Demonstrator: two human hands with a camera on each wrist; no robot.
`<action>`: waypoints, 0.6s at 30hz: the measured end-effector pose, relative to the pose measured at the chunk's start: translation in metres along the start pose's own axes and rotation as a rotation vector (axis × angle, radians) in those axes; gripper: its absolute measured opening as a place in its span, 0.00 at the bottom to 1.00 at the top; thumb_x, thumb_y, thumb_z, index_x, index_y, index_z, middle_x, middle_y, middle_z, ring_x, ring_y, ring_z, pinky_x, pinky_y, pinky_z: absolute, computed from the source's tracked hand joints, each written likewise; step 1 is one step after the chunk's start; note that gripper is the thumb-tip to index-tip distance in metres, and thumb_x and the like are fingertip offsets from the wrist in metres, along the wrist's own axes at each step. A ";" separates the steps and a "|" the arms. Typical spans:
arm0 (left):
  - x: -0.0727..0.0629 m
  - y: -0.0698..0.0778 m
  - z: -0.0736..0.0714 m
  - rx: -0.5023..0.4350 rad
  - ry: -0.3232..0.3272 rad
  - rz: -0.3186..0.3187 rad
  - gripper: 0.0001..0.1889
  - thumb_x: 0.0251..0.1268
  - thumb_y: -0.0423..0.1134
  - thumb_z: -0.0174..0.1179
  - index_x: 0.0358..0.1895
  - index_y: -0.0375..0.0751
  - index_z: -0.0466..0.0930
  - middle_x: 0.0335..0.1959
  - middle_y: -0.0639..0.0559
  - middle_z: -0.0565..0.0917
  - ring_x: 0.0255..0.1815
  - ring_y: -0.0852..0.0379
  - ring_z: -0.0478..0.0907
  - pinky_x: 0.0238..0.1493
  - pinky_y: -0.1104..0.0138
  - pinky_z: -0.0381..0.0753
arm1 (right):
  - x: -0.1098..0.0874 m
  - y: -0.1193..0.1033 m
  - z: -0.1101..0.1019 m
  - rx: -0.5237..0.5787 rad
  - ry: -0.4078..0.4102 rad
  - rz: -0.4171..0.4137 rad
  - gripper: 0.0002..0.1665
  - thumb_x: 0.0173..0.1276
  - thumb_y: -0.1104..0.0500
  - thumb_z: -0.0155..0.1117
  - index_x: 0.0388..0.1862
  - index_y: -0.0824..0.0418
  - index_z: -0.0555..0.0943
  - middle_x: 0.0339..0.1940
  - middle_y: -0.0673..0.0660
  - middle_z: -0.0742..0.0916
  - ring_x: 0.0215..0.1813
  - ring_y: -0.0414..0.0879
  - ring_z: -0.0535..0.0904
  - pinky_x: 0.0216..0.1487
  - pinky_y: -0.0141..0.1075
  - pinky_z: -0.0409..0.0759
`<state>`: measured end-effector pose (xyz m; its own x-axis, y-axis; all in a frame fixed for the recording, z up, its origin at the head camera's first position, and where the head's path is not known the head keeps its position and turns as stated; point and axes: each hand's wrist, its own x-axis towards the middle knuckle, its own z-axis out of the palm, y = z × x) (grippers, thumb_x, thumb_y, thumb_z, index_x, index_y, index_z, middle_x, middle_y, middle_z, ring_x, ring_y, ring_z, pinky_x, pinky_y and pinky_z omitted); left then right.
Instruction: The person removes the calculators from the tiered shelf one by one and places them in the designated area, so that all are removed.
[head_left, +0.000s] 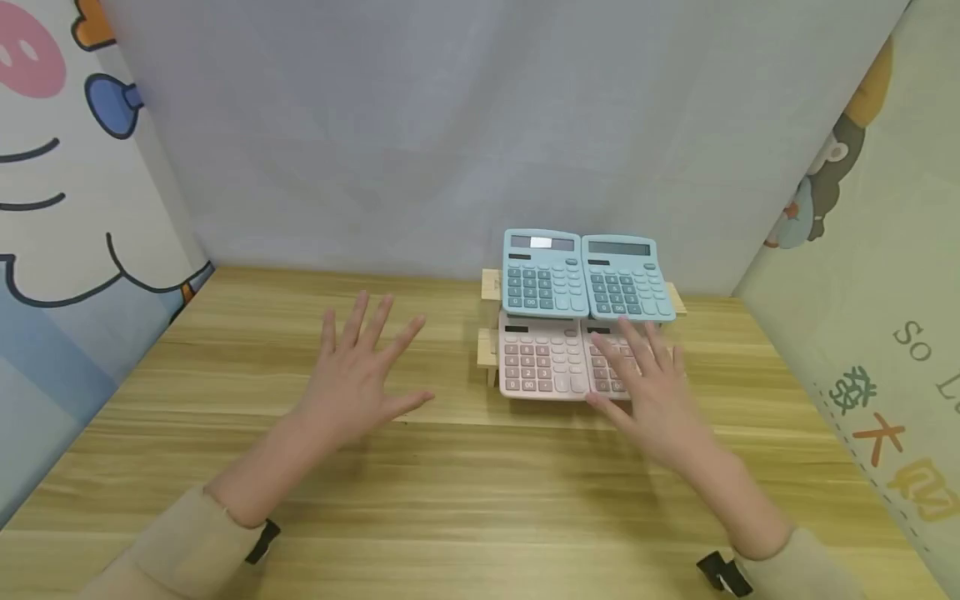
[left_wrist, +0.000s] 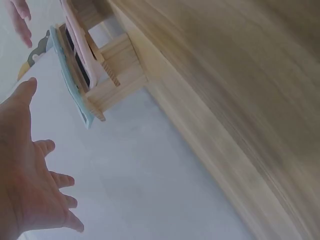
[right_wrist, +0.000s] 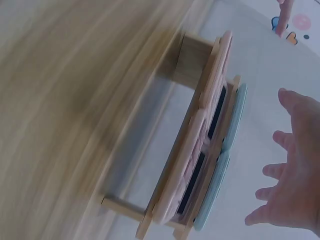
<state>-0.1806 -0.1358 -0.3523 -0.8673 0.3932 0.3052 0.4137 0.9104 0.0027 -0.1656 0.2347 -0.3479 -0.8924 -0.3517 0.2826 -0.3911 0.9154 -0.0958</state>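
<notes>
Two light blue calculators (head_left: 546, 287) lie side by side on the upper step of a wooden rack (head_left: 487, 348). Below them, two pink calculators (head_left: 542, 357) rest on the lower step. My right hand (head_left: 660, 400), fingers spread, hovers in front of the right pink calculator and hides part of it. Well left of the rack, my left hand (head_left: 348, 379) is held over the table with its fingers spread and nothing in it. In the right wrist view, a gap shows between the right hand (right_wrist: 300, 165) and the blue calculators (right_wrist: 235, 120).
The rack stands toward the back right of a wood-grain table (head_left: 420, 500). A grey curtain (head_left: 375, 150) hangs behind it. Printed cartoon panels stand at the left (head_left: 75, 167) and right (head_left: 847, 317). Dark straps sit near both sleeve cuffs.
</notes>
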 end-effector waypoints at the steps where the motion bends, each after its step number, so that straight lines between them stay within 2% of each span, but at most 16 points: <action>1: 0.002 0.000 0.000 0.003 0.009 0.009 0.47 0.55 0.75 0.47 0.75 0.59 0.47 0.77 0.43 0.37 0.75 0.43 0.21 0.70 0.37 0.28 | 0.001 0.003 -0.002 0.006 0.006 0.002 0.43 0.67 0.39 0.56 0.76 0.44 0.51 0.78 0.60 0.49 0.76 0.63 0.38 0.68 0.69 0.37; 8: 0.014 -0.001 0.001 -0.024 0.079 0.090 0.46 0.55 0.71 0.51 0.75 0.56 0.51 0.77 0.44 0.41 0.76 0.43 0.25 0.71 0.39 0.34 | 0.002 0.032 -0.010 0.107 0.085 0.045 0.41 0.68 0.44 0.57 0.75 0.49 0.53 0.77 0.63 0.50 0.75 0.67 0.39 0.64 0.74 0.38; 12: 0.022 0.002 0.003 -0.064 0.104 0.105 0.46 0.54 0.71 0.53 0.74 0.55 0.52 0.77 0.44 0.45 0.76 0.42 0.30 0.72 0.39 0.38 | 0.000 0.052 -0.011 0.187 0.127 0.060 0.40 0.69 0.45 0.56 0.75 0.51 0.54 0.77 0.64 0.50 0.75 0.69 0.39 0.64 0.74 0.37; 15: 0.028 0.007 0.005 -0.108 0.079 0.084 0.47 0.54 0.71 0.53 0.75 0.55 0.50 0.77 0.44 0.45 0.76 0.41 0.32 0.72 0.40 0.39 | 0.000 0.066 -0.011 0.244 0.140 0.069 0.40 0.69 0.47 0.57 0.75 0.52 0.54 0.77 0.65 0.51 0.75 0.68 0.39 0.66 0.72 0.37; 18: 0.034 0.012 0.006 -0.161 0.028 0.060 0.47 0.56 0.70 0.53 0.75 0.54 0.48 0.76 0.43 0.45 0.76 0.39 0.35 0.73 0.43 0.40 | 0.000 0.078 -0.011 0.268 0.139 0.081 0.39 0.70 0.49 0.57 0.75 0.54 0.54 0.76 0.66 0.52 0.74 0.68 0.42 0.68 0.70 0.41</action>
<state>-0.2066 -0.1111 -0.3477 -0.8326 0.4405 0.3357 0.5055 0.8521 0.1356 -0.1937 0.3077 -0.3450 -0.8910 -0.2323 0.3901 -0.3817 0.8486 -0.3663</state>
